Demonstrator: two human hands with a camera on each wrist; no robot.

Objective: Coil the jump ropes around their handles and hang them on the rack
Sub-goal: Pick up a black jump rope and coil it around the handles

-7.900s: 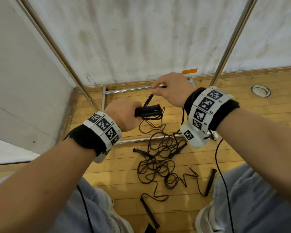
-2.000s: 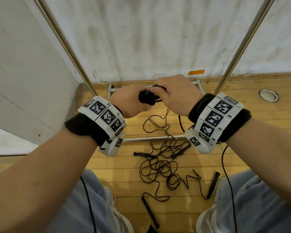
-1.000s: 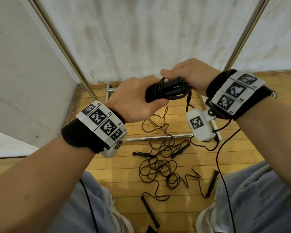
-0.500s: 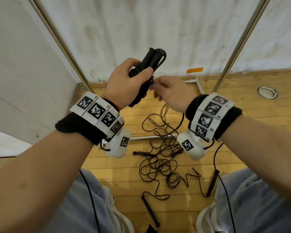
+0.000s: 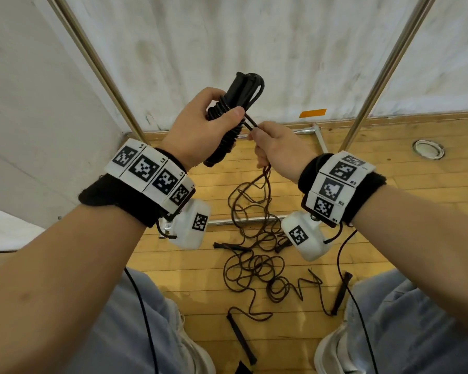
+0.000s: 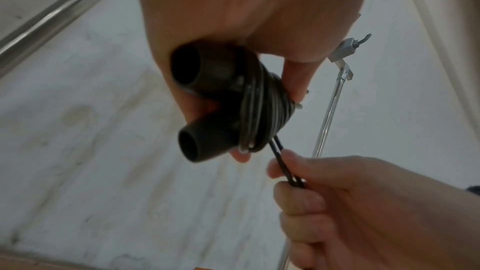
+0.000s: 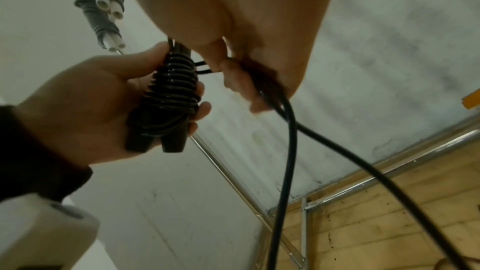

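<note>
Fingers of the left hand (image 5: 200, 125) are wrapped around paired black handles (image 7: 166, 110), already bound by many turns of rope. A doubled strand (image 6: 285, 165) leaving the coil is pinched by the right hand (image 5: 278, 149), and its slack trails down to a tangled heap of ropes (image 5: 257, 265) with loose handles on the wooden floor. One light-coloured coiled rope (image 7: 103, 7) is apparently hung on the rack (image 5: 384, 76) already, though blurred. Winding is judged partly done; hanging and further ropes are left.
</note>
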